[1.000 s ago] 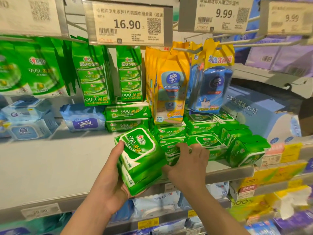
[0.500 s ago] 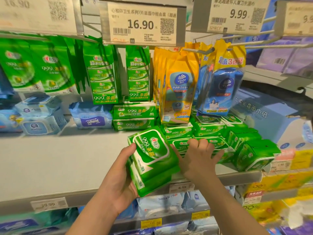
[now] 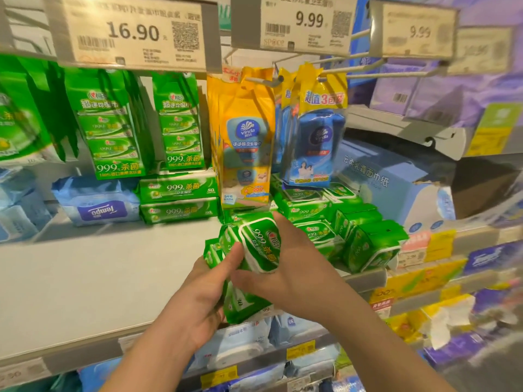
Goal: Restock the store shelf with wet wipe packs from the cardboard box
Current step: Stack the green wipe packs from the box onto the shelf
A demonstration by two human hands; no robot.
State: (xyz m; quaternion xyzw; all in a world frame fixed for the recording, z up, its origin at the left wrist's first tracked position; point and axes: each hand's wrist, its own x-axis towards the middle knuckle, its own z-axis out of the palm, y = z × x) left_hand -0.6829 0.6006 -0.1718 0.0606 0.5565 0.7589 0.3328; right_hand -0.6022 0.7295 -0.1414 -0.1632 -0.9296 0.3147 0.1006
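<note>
My left hand (image 3: 201, 295) holds a stack of green wet wipe packs (image 3: 243, 302) from below and the left, thumb up against the stack's side. My right hand (image 3: 297, 267) grips the top pack (image 3: 261, 247) of that stack, fingers behind it and thumb at its lower edge, with the pack tilted up on edge. The stack is over the front edge of the grey shelf (image 3: 85, 292). Just to the right, more green packs (image 3: 368, 241) of the same kind lie crowded on the shelf. The cardboard box is out of view.
Larger green packs (image 3: 178, 200) and a blue Tempo pack (image 3: 99, 205) sit at the shelf's back. Yellow (image 3: 243, 154) and blue (image 3: 314, 142) bags hang from hooks above the green packs. Price tags (image 3: 135, 32) hang overhead. A light blue tissue box (image 3: 379, 179) stands at right. Lower shelves hold more goods.
My right hand has left the packs on the shelf and taken hold of the top pack of the stack, tipping it up. The stack has shifted right and slightly up.
</note>
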